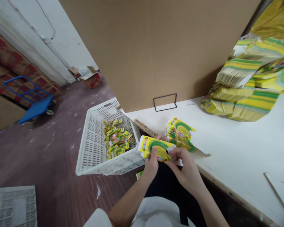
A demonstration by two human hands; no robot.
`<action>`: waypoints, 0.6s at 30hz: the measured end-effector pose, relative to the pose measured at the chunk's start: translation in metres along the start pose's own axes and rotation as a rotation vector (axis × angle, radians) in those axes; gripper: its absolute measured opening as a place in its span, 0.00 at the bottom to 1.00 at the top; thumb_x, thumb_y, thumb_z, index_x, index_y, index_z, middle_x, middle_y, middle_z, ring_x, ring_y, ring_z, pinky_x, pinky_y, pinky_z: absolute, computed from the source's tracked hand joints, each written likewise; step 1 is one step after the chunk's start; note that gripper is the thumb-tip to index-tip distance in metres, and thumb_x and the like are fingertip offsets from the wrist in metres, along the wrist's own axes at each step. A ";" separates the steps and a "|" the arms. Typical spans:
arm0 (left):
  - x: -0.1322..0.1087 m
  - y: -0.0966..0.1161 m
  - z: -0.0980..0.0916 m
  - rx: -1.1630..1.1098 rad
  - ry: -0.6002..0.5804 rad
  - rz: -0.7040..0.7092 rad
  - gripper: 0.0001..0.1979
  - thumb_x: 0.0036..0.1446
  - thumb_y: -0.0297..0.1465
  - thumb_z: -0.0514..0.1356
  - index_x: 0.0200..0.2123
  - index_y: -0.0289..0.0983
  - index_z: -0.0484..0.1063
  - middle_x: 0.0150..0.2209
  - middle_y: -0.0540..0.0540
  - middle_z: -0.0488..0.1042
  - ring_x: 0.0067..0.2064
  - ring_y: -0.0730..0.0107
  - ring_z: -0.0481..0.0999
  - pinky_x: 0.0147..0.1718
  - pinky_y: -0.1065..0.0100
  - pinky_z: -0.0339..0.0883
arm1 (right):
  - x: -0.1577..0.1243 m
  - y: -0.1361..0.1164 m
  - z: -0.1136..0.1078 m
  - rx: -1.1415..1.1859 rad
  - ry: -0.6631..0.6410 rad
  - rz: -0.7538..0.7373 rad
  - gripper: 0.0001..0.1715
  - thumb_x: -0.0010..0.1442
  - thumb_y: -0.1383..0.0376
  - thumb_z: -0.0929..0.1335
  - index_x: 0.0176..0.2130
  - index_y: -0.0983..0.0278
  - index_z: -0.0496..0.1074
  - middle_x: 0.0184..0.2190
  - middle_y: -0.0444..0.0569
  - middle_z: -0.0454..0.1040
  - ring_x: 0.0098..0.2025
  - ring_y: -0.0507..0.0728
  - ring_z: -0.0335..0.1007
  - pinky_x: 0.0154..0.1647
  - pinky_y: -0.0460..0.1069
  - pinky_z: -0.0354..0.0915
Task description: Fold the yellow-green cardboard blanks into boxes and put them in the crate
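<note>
A yellow and green printed carton [162,145] is held over my lap, at the front edge of the white table. My left hand [151,165] grips it from below, thumb across its printed face. At its right end, the fingers of my right hand [186,168] are pinched on the end flaps; the fingertips are partly hidden. Just beyond, a fanned stack of flat cartons [180,130] with the same print lies on the table. To the left, a white plastic basket [90,148] contains many small yellow-green packed boxes [115,140].
A tall cardboard sheet [151,56] stands behind the white table [236,154], with a black wire bracket [165,110] at its foot. Piles of flat cartons [248,101] lie at right. A blue trolley [39,107] and another crate [14,206] are on the floor at left.
</note>
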State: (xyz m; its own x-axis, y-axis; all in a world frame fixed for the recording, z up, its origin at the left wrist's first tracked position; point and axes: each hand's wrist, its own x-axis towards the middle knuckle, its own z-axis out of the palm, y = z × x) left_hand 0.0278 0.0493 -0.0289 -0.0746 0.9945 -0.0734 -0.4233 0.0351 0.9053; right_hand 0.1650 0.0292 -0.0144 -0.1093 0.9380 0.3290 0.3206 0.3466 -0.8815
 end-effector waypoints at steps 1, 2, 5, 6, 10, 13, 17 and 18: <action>-0.002 0.000 -0.001 0.054 -0.012 0.029 0.31 0.61 0.55 0.59 0.57 0.39 0.74 0.55 0.38 0.78 0.58 0.51 0.76 0.60 0.53 0.67 | 0.000 -0.001 0.001 0.026 0.033 -0.012 0.10 0.63 0.65 0.70 0.43 0.59 0.65 0.35 0.44 0.72 0.32 0.53 0.69 0.35 0.47 0.69; -0.004 0.000 -0.001 0.094 -0.035 0.046 0.31 0.61 0.55 0.58 0.58 0.39 0.74 0.55 0.38 0.78 0.59 0.51 0.74 0.62 0.53 0.65 | 0.000 -0.001 0.002 0.048 0.046 -0.021 0.12 0.62 0.65 0.70 0.45 0.59 0.65 0.37 0.45 0.72 0.34 0.53 0.69 0.37 0.47 0.70; -0.010 -0.001 0.000 0.094 -0.127 0.025 0.31 0.61 0.55 0.59 0.58 0.40 0.73 0.57 0.39 0.76 0.62 0.52 0.72 0.64 0.54 0.62 | 0.003 -0.001 0.002 0.124 -0.018 0.006 0.11 0.61 0.65 0.71 0.43 0.59 0.67 0.36 0.44 0.71 0.35 0.53 0.69 0.37 0.46 0.70; -0.011 -0.001 0.001 0.058 -0.144 -0.003 0.31 0.59 0.55 0.61 0.57 0.40 0.73 0.57 0.39 0.76 0.61 0.51 0.72 0.63 0.54 0.63 | 0.004 -0.001 0.002 0.162 -0.051 0.034 0.11 0.62 0.65 0.71 0.42 0.59 0.66 0.35 0.44 0.71 0.34 0.52 0.69 0.36 0.46 0.69; -0.004 0.010 0.012 -0.115 0.034 -0.019 0.32 0.46 0.62 0.64 0.38 0.39 0.74 0.38 0.40 0.77 0.46 0.52 0.77 0.46 0.55 0.74 | -0.003 -0.005 0.009 0.313 -0.196 0.172 0.15 0.61 0.61 0.72 0.45 0.60 0.67 0.39 0.47 0.73 0.37 0.54 0.71 0.37 0.48 0.71; 0.005 0.019 0.016 -0.126 0.222 0.075 0.33 0.44 0.67 0.60 0.27 0.41 0.66 0.25 0.47 0.64 0.34 0.60 0.72 0.36 0.60 0.72 | -0.009 -0.009 0.019 0.335 -0.236 0.217 0.22 0.58 0.59 0.74 0.49 0.60 0.66 0.41 0.49 0.76 0.40 0.56 0.73 0.39 0.49 0.70; 0.003 0.018 0.013 -0.088 0.134 0.003 0.36 0.40 0.70 0.59 0.29 0.41 0.67 0.26 0.46 0.66 0.36 0.59 0.72 0.33 0.63 0.70 | -0.009 -0.007 0.024 0.327 -0.123 0.265 0.21 0.59 0.57 0.74 0.46 0.60 0.66 0.33 0.44 0.73 0.32 0.54 0.69 0.33 0.48 0.67; 0.001 0.017 0.011 -0.080 0.104 -0.002 0.37 0.39 0.70 0.60 0.30 0.41 0.68 0.27 0.45 0.68 0.37 0.58 0.73 0.33 0.63 0.70 | -0.009 -0.006 0.023 0.330 -0.091 0.268 0.21 0.59 0.57 0.74 0.47 0.60 0.65 0.31 0.42 0.72 0.30 0.53 0.68 0.31 0.47 0.66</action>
State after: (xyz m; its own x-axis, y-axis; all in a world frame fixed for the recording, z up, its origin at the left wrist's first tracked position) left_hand 0.0307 0.0518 -0.0086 -0.1656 0.9786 -0.1219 -0.4942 0.0246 0.8690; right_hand 0.1428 0.0193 -0.0198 -0.1508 0.9870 0.0557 0.0331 0.0614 -0.9976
